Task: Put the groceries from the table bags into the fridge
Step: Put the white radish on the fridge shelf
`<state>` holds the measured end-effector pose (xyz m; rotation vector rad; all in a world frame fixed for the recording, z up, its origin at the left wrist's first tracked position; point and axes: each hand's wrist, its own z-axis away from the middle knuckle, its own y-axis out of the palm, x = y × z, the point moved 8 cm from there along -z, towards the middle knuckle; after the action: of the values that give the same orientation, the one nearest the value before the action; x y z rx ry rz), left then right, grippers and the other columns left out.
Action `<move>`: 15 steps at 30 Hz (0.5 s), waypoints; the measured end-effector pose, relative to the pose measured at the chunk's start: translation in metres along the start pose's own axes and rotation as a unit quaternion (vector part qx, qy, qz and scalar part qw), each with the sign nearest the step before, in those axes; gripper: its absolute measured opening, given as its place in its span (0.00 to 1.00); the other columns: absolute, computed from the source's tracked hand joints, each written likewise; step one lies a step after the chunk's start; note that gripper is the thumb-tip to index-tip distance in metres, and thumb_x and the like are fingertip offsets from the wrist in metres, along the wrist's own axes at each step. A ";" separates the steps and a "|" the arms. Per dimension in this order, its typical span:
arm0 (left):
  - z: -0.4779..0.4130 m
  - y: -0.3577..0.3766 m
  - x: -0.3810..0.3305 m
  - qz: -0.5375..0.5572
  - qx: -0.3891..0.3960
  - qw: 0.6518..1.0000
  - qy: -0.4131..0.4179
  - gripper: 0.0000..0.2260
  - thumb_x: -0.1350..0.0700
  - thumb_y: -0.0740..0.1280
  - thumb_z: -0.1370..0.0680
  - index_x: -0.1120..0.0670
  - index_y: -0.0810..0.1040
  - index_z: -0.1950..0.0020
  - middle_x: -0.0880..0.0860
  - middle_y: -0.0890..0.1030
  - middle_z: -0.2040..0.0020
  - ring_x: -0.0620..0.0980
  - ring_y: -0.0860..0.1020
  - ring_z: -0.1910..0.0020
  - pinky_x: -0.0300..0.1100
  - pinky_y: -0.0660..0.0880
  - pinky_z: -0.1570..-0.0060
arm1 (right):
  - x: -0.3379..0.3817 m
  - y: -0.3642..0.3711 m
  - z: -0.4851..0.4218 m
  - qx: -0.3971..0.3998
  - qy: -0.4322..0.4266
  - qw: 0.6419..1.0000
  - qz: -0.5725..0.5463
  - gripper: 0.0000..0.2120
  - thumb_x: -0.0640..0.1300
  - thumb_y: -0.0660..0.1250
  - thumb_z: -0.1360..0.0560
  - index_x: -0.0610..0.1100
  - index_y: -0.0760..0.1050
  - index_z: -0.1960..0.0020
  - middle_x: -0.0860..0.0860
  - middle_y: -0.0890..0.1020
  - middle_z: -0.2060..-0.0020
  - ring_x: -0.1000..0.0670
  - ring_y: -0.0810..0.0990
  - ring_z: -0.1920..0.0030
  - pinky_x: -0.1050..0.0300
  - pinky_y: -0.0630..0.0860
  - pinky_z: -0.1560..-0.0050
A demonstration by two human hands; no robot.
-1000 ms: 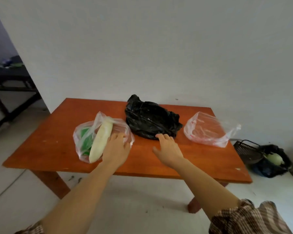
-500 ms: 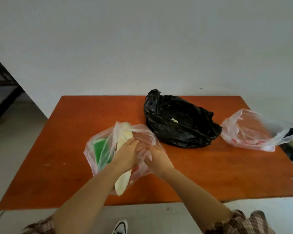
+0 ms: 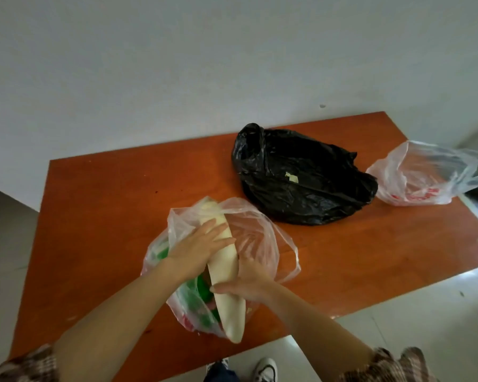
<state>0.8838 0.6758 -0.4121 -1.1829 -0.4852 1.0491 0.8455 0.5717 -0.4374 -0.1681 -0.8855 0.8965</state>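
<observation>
A long white radish lies in an open clear plastic bag near the front of the orange wooden table. Green produce shows through the bag beside it. My left hand lies across the radish's upper part, fingers wrapped over it. My right hand grips the radish lower down from the right, with the bag's plastic against it. A crumpled black bag sits behind, and a second clear bag with red print lies at the table's right end.
A white wall runs along the table's far edge. Pale floor shows in front and to the right, and my shoes stand by the table's front edge. Something dark sits on the floor past the right bag.
My view has moved closer over the table. Both hands went from resting by the bag to taking hold of the radish, and the bag's mouth has spread open around it.
</observation>
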 end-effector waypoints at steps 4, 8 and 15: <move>-0.016 -0.003 -0.003 -0.080 0.015 0.995 0.063 0.34 0.67 0.63 0.24 0.46 0.55 0.23 0.51 0.49 0.21 0.52 0.45 0.22 0.51 0.48 0.26 | -0.006 0.001 -0.008 0.015 0.028 0.999 -0.024 0.41 0.54 0.78 0.37 0.46 0.63 0.30 0.54 0.75 0.43 0.53 0.74 0.44 0.57 0.72 0.45; -0.032 -0.005 -0.006 -0.107 0.018 0.988 0.110 0.32 0.57 0.68 0.25 0.49 0.58 0.24 0.51 0.57 0.22 0.51 0.51 0.23 0.50 0.49 0.26 | -0.013 -0.017 -0.009 0.044 0.040 0.996 -0.063 0.40 0.55 0.78 0.37 0.45 0.66 0.31 0.54 0.76 0.44 0.52 0.75 0.44 0.58 0.74 0.46; -0.041 -0.041 -0.007 0.062 -0.067 0.990 0.112 0.35 0.48 0.75 0.36 0.50 0.69 0.30 0.48 0.73 0.32 0.49 0.70 0.33 0.49 0.68 0.34 | 0.000 -0.109 0.019 0.029 -0.001 0.994 -0.103 0.25 0.49 0.77 0.32 0.45 0.76 0.37 0.48 0.80 0.45 0.49 0.81 0.46 0.53 0.80 0.47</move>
<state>0.9289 0.6488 -0.3880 -1.4464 -0.3114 0.9858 0.8980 0.4982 -0.3740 -0.0253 -0.8615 0.7287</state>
